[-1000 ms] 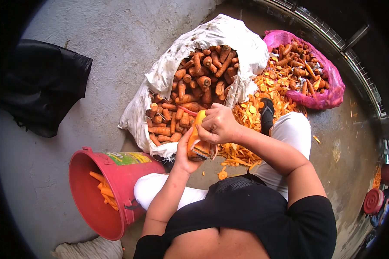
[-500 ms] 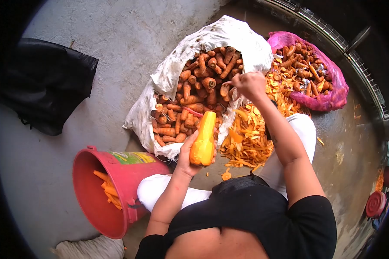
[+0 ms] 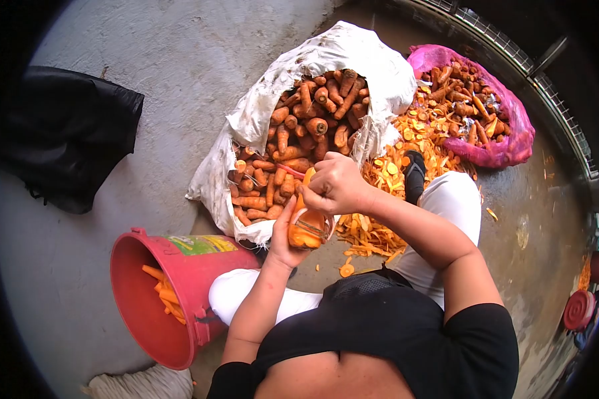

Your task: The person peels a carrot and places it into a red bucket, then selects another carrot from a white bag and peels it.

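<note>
My left hand [image 3: 284, 238] is closed around a thick peeled carrot [image 3: 303, 239], bright orange and held upright. Across the carrot's lower part lies the blade of a peeler [image 3: 327, 228], gripped in my closed right hand [image 3: 337, 186]. My right fingers cover most of the handle and the carrot's upper half. Just beyond both hands, unpeeled carrots [image 3: 290, 153] fill an open white sack [image 3: 354, 48].
Orange peelings [image 3: 374, 233] are heaped right of the sack, by a foot in a black sandal [image 3: 414, 174]. A pink mesh bag [image 3: 518, 126] of carrots lies behind. On the left, a tilted red bucket [image 3: 199, 279] holds peeled carrots [image 3: 169, 294]. Black cloth [image 3: 73, 133] lies farther left.
My right hand has come down and left from beside the sack's opening to the carrot. The peeler now rests against it. My left hand still holds the carrot, slightly lower.
</note>
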